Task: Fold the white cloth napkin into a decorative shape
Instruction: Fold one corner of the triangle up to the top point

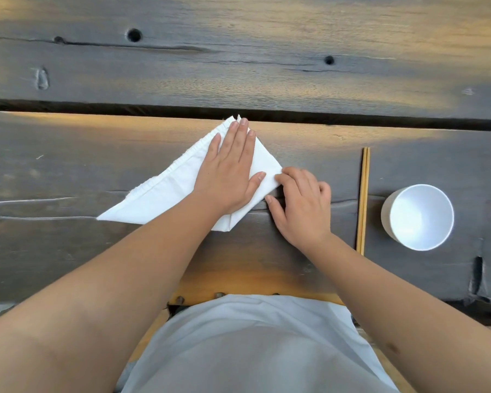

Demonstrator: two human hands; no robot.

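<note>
The white cloth napkin (pixel 165 191) lies folded into a triangle-like shape on the dark wooden table (pixel 68 154), its top point near the gap between planks and a long point reaching left. My left hand (pixel 230 171) lies flat on the napkin's right half, fingers spread and pointing away from me. My right hand (pixel 301 202) rests just right of the napkin, fingers curled, with the fingertips touching the folded right corner. Whether it pinches the cloth is hard to tell.
A pair of wooden chopsticks (pixel 363 199) lies lengthwise right of my right hand. A white cup (pixel 417 217) stands beyond them at the right. A dark gap (pixel 352 120) runs across the table just past the napkin.
</note>
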